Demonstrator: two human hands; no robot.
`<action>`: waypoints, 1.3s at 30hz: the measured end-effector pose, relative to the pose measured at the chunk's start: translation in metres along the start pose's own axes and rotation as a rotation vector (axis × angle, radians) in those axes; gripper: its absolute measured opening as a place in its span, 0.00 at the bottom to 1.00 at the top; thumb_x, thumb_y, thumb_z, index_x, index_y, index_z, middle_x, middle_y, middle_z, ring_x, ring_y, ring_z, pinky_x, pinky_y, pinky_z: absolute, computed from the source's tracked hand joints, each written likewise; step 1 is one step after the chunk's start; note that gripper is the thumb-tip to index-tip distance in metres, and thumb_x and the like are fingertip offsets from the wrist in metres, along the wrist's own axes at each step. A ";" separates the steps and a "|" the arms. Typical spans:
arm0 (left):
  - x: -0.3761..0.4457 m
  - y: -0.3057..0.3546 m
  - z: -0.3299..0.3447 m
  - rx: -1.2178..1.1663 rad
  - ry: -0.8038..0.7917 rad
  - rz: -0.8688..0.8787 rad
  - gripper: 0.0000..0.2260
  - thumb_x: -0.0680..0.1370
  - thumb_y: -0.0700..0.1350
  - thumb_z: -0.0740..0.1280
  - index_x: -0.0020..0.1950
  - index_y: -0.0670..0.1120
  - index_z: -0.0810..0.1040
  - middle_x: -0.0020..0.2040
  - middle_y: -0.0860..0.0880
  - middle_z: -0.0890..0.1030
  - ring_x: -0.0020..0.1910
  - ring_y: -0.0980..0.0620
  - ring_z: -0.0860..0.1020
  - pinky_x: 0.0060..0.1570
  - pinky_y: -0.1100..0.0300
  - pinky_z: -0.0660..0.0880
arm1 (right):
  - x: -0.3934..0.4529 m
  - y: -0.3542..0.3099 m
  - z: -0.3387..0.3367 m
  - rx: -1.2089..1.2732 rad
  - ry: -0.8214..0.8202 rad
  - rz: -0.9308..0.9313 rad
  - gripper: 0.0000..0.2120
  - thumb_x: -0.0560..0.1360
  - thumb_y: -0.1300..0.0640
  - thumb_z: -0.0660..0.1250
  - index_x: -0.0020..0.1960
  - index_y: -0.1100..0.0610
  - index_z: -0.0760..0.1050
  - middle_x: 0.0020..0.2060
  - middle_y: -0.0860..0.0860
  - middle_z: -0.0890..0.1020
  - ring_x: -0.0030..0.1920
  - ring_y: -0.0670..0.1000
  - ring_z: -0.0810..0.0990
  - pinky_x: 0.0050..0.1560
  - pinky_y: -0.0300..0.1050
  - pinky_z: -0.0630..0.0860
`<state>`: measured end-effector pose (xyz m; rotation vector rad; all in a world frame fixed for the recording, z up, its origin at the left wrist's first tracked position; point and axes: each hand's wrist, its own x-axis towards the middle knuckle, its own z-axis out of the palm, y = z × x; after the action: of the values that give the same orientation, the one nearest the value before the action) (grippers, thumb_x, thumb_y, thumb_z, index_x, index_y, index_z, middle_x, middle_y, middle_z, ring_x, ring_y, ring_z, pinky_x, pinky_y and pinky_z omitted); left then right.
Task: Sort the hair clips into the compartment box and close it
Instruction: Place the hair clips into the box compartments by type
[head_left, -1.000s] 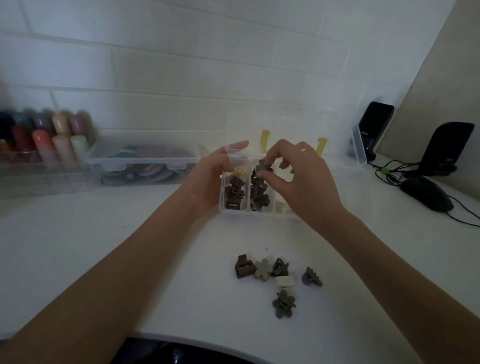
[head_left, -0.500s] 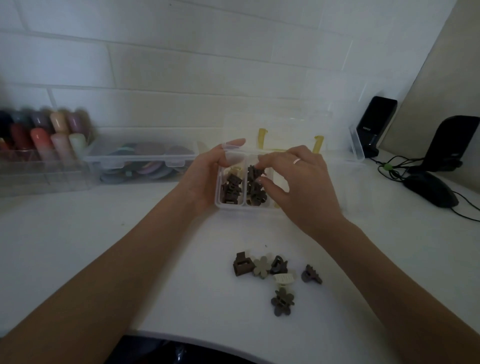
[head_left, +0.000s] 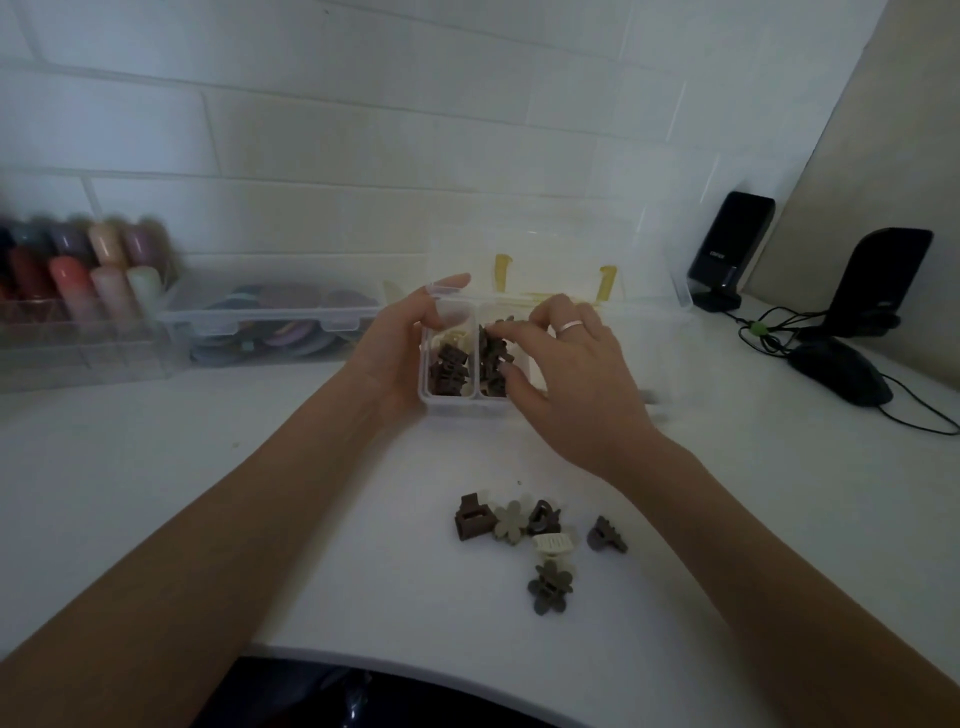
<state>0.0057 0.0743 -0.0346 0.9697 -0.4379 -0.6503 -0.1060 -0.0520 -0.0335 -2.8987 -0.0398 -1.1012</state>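
The clear compartment box (head_left: 450, 404) stands on the white table with its lid (head_left: 550, 244) raised behind it. Dark brown clips fill its left compartment (head_left: 448, 370) and the one beside it (head_left: 491, 358). My left hand (head_left: 402, 348) grips the box's left wall, fingers hooked over the rim. My right hand (head_left: 563, 374) hovers over the second compartment, its bent fingertips and thumb down among the clips; whether they pinch one is hidden. Several loose clips lie nearer me: a brown square one (head_left: 470, 519), a beige flower (head_left: 511, 522), a cream one (head_left: 554, 543) and a grey flower (head_left: 550, 587).
A clear case of coloured discs (head_left: 270, 325) and a rack of coloured bottles (head_left: 78, 280) stand at the back left. Two black speakers (head_left: 727, 249), a mouse (head_left: 841, 376) and cables sit at the right. The table's front edge (head_left: 363, 656) curves just below the loose clips.
My right hand came down from above the box, where it held a dark flower clip, into the second compartment. My left hand stayed on the box.
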 end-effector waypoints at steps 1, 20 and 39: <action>0.000 0.000 0.001 -0.012 0.010 -0.004 0.22 0.75 0.37 0.54 0.68 0.45 0.72 0.55 0.39 0.79 0.44 0.44 0.82 0.40 0.54 0.81 | -0.001 -0.001 -0.002 0.055 0.005 0.010 0.14 0.73 0.55 0.62 0.58 0.54 0.77 0.45 0.51 0.73 0.46 0.53 0.73 0.44 0.48 0.70; -0.011 0.004 0.012 0.051 0.010 0.013 0.22 0.76 0.33 0.48 0.65 0.43 0.72 0.43 0.45 0.76 0.25 0.56 0.79 0.23 0.68 0.72 | -0.057 0.012 -0.055 0.679 -0.727 0.137 0.09 0.74 0.59 0.68 0.52 0.50 0.82 0.44 0.44 0.79 0.38 0.45 0.79 0.45 0.47 0.78; 0.001 0.001 -0.003 0.123 0.012 0.067 0.25 0.62 0.38 0.57 0.56 0.47 0.79 0.52 0.43 0.76 0.47 0.46 0.77 0.47 0.53 0.77 | -0.052 0.007 -0.053 0.886 -0.333 0.348 0.09 0.71 0.67 0.70 0.46 0.55 0.83 0.41 0.47 0.86 0.44 0.45 0.84 0.50 0.34 0.77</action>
<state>0.0092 0.0760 -0.0351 1.0705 -0.5022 -0.5620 -0.1792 -0.0622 -0.0288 -2.1261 -0.0229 -0.3748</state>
